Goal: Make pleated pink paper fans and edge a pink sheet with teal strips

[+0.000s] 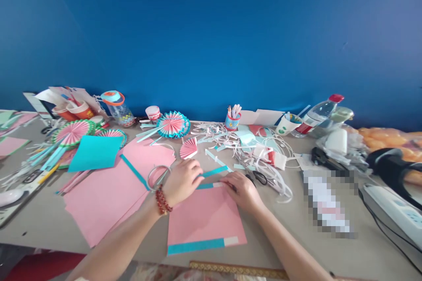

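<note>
A pink paper sheet (207,217) lies in front of me, with a blue strip (196,246) ending in white along its near edge. Another blue-and-white strip (206,186) runs along its far edge. At that far edge, my left hand (184,180) has its fingers closed at the end of a loose blue paper strip (216,171). My right hand (242,189) is curled down at the white end of the far strip. Something small and dark shows among its fingers; its kind is unclear. Black-handled scissors (260,178) lie just beyond that hand.
Larger pink sheets (99,202) and a teal sheet (95,153) lie left. Folded paper rosettes (173,124), paper scraps (214,134) and a pencil cup (233,120) stand behind. Rightward are a plastic bottle (318,114), a blurred-out item (328,202) and a power strip (395,210).
</note>
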The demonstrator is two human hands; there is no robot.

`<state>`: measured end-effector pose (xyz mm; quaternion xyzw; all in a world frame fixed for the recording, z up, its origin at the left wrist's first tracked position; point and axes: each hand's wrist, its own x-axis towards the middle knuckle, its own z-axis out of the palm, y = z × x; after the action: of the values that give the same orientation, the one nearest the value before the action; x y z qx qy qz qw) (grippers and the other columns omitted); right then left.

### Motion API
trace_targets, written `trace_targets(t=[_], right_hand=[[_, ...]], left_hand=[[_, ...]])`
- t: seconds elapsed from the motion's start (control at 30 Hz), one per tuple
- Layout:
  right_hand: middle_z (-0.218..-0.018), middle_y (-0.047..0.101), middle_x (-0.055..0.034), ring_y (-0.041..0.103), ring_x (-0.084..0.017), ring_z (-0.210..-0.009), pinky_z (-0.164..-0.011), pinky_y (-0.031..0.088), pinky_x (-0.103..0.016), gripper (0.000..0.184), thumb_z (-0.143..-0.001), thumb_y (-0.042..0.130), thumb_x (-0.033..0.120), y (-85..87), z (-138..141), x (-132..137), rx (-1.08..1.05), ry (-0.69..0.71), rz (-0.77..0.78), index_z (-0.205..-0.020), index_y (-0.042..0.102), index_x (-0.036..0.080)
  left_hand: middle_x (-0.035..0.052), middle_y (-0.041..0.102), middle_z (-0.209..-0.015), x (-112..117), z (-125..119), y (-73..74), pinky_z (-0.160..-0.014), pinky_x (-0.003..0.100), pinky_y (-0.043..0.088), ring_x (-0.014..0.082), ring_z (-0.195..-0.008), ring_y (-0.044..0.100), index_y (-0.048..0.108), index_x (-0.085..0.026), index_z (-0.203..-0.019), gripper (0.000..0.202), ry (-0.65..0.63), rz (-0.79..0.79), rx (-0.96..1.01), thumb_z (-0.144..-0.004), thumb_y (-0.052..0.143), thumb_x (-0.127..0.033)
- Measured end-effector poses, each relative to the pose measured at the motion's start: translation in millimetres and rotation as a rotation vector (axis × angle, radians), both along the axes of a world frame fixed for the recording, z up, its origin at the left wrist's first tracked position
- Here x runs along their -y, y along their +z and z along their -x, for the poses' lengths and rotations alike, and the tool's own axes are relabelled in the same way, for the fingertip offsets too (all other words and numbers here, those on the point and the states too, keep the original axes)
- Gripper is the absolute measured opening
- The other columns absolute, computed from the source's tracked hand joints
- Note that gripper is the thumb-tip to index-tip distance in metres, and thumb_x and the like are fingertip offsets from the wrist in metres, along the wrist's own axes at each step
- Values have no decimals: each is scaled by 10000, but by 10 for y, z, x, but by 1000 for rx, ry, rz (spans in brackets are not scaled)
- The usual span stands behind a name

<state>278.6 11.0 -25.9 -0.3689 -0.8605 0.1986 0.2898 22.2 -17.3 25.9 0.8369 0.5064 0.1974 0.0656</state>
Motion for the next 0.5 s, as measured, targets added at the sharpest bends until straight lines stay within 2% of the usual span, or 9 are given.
trace_targets(t=[0.07, 0.13, 0.2, 0.3, 0.37, 0.5], right_hand=[[-958, 706, -81, 637, -241, -911, -809, 509, -379, 189, -916, 528, 184, 17, -8, -1, -1, -18, -29, -970, 704, 227], [-995, 697, -84, 629, -246, -944, -830, 508, -391, 185, -915, 530, 179, 42, -18, -3, -12, -50, -52, -960, 702, 228], [-1000, 697, -80, 627, -246, -951, -839, 509, -397, 177, -916, 532, 177, 58, -28, -7, -29, -78, -64, -949, 697, 230], [-992, 707, -70, 633, -245, -946, -846, 511, -406, 163, -918, 538, 181, 49, -22, -8, -55, -85, -77, -942, 691, 233], [-988, 710, -69, 637, -243, -941, -844, 511, -408, 155, -926, 540, 194, 34, -4, -2, -66, -81, -87, -938, 690, 232], [-964, 714, -65, 643, -235, -926, -838, 514, -402, 149, -936, 545, 211, 69, -18, -10, -94, -62, -106, -940, 691, 238]], left_hand=[[45, 642, -891, 44, 237, 141, -826, 379, 439, 216, -883, 603, 633, -191, -809, 205, 90, 28, -84, -940, 564, -333], [59, 631, -869, 140, 473, 194, -808, 400, 441, 256, -905, 596, 604, -190, -727, 258, 148, 53, -202, -892, 620, -388], [64, 631, -861, 268, 657, 155, -785, 412, 446, 281, -900, 592, 582, -193, -707, 247, 177, 86, -298, -830, 683, -382], [85, 642, -1023, 428, 799, 16, -809, 399, 460, 281, -978, 590, 588, -193, -808, 70, 180, 89, -334, -797, 657, -183], [94, 633, -1108, 475, 831, -68, -836, 402, 464, 279, -1023, 585, 584, -192, -851, 112, 179, 85, -337, -787, 599, -101], [126, 622, -1203, 468, 850, -132, -863, 443, 469, 309, -1064, 579, 575, -185, -827, 75, 173, 71, -319, -793, 574, -119]])
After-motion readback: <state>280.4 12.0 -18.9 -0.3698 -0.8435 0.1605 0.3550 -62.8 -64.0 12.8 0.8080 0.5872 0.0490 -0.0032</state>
